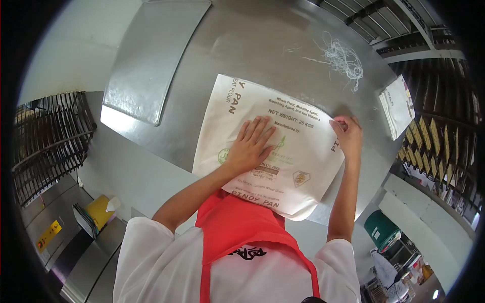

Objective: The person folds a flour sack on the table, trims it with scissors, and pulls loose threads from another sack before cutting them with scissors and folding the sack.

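A white paper flour sack (316,151), printed "PINOY PAN" and "NET WEIGHT: 25 KGS", lies flat on the metal table (242,40). Its lower end hangs past the table's near edge against the red apron. My left hand (251,144) rests palm down on the middle of the sack, fingers stretched out. At the sack's upper right corner, my right hand (348,132) has thumb and fingers closed on the edge. A tangle of white thread (343,61) sits farther back on the table.
A flat metal sheet (146,60) lies at the table's left. Folded white sacks (396,107) are stacked at its right edge. Dark racks (53,144) stand left, with more racks holding yellowish slabs (424,146) at right. A green container (382,230) is lower right.
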A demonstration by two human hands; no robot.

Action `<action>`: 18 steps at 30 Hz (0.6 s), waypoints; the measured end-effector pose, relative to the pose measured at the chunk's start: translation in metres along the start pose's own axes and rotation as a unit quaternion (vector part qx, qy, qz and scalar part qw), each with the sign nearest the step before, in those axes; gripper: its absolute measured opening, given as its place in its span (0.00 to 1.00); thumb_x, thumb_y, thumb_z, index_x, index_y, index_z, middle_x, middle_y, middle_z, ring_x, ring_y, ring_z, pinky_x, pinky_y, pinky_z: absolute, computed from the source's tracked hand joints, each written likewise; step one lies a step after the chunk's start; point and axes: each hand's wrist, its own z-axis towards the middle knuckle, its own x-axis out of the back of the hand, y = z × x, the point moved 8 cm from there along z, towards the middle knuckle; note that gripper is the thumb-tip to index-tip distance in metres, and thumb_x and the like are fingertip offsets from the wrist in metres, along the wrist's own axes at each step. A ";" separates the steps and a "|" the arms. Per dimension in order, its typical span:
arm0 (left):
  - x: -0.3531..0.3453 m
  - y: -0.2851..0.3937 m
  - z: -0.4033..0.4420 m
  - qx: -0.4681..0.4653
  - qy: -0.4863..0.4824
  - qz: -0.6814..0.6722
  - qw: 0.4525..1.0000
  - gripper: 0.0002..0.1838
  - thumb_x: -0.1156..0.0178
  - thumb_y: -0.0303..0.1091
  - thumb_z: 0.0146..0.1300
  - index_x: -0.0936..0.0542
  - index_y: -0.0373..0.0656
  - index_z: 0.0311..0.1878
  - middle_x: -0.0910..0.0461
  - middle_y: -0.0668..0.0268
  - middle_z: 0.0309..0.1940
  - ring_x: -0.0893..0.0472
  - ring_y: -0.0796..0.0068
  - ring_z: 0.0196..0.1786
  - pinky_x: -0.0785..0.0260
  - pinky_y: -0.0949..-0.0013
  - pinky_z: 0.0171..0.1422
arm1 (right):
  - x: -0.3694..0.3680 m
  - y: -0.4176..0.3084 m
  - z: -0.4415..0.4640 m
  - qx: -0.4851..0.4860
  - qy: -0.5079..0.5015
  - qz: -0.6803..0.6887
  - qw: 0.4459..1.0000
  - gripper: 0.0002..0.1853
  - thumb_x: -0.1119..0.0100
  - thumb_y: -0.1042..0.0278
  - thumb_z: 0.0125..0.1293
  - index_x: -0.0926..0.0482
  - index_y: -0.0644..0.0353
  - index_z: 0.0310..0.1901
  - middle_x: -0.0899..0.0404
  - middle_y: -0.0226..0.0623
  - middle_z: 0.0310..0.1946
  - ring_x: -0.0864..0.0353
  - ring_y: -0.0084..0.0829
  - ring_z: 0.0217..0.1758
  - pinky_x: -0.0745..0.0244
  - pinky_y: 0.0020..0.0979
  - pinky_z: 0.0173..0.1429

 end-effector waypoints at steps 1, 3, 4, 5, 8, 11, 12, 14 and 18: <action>0.001 0.000 0.000 -0.001 0.000 -0.005 1.000 0.31 0.43 0.46 0.69 0.33 0.46 0.72 0.44 0.54 0.77 0.46 0.52 0.79 0.58 0.47 0.81 | -0.002 0.000 0.002 0.011 -0.016 0.005 1.000 0.09 0.28 0.64 0.57 0.14 0.58 0.36 0.18 0.38 0.34 0.17 0.34 0.34 0.23 0.34 0.40; 0.000 0.000 0.000 -0.003 -0.004 -0.006 1.000 0.31 0.42 0.46 0.69 0.33 0.45 0.72 0.44 0.54 0.77 0.46 0.52 0.79 0.58 0.47 0.81 | -0.002 -0.003 0.004 0.017 -0.032 0.009 0.999 0.09 0.28 0.65 0.57 0.14 0.58 0.36 0.18 0.38 0.35 0.17 0.35 0.35 0.23 0.34 0.41; 0.000 0.000 0.000 -0.003 -0.005 -0.004 1.000 0.31 0.42 0.45 0.69 0.34 0.45 0.72 0.44 0.53 0.77 0.46 0.51 0.79 0.57 0.46 0.81 | -0.004 -0.008 0.004 0.007 -0.056 0.019 0.998 0.10 0.28 0.65 0.56 0.15 0.58 0.37 0.18 0.38 0.35 0.17 0.36 0.35 0.23 0.34 0.41; -0.001 0.001 0.000 -0.006 -0.008 -0.006 1.000 0.31 0.42 0.45 0.69 0.34 0.45 0.72 0.44 0.53 0.77 0.46 0.51 0.79 0.57 0.46 0.81 | -0.007 -0.013 0.004 -0.003 -0.079 0.029 0.996 0.10 0.28 0.66 0.56 0.15 0.59 0.38 0.18 0.38 0.35 0.17 0.36 0.35 0.23 0.34 0.41; -0.002 0.001 0.002 -0.007 -0.010 -0.002 1.000 0.32 0.42 0.45 0.68 0.34 0.45 0.72 0.44 0.53 0.77 0.46 0.50 0.79 0.57 0.46 0.81 | -0.014 -0.021 0.003 -0.001 -0.083 0.038 0.996 0.10 0.29 0.69 0.56 0.16 0.59 0.40 0.19 0.38 0.35 0.16 0.38 0.37 0.23 0.35 0.42; -0.003 0.001 0.000 -0.003 -0.009 -0.005 1.000 0.32 0.41 0.44 0.68 0.34 0.45 0.72 0.44 0.53 0.77 0.46 0.50 0.79 0.56 0.46 0.81 | -0.017 -0.022 0.001 0.015 -0.063 0.052 0.997 0.09 0.31 0.72 0.57 0.17 0.59 0.40 0.19 0.38 0.38 0.17 0.38 0.39 0.23 0.36 0.43; -0.002 0.001 0.001 0.001 -0.011 -0.004 1.000 0.32 0.40 0.44 0.68 0.34 0.45 0.72 0.44 0.53 0.77 0.46 0.50 0.79 0.56 0.45 0.81 | -0.018 -0.021 -0.003 0.012 -0.062 0.051 0.997 0.09 0.31 0.72 0.57 0.17 0.59 0.40 0.19 0.38 0.38 0.17 0.38 0.39 0.23 0.36 0.43; -0.002 0.001 0.001 0.002 -0.014 -0.006 1.000 0.32 0.40 0.44 0.67 0.34 0.45 0.72 0.43 0.53 0.77 0.46 0.50 0.79 0.56 0.45 0.80 | -0.005 -0.021 -0.013 0.019 0.023 0.021 0.999 0.08 0.31 0.73 0.57 0.17 0.58 0.39 0.20 0.37 0.41 0.18 0.39 0.38 0.23 0.37 0.44; -0.003 0.002 0.001 -0.002 -0.014 -0.005 1.000 0.32 0.40 0.43 0.67 0.35 0.45 0.72 0.45 0.52 0.77 0.46 0.49 0.79 0.56 0.44 0.80 | -0.007 0.012 -0.032 0.010 0.054 0.030 0.998 0.08 0.30 0.74 0.56 0.16 0.56 0.38 0.21 0.34 0.42 0.20 0.40 0.40 0.24 0.37 0.46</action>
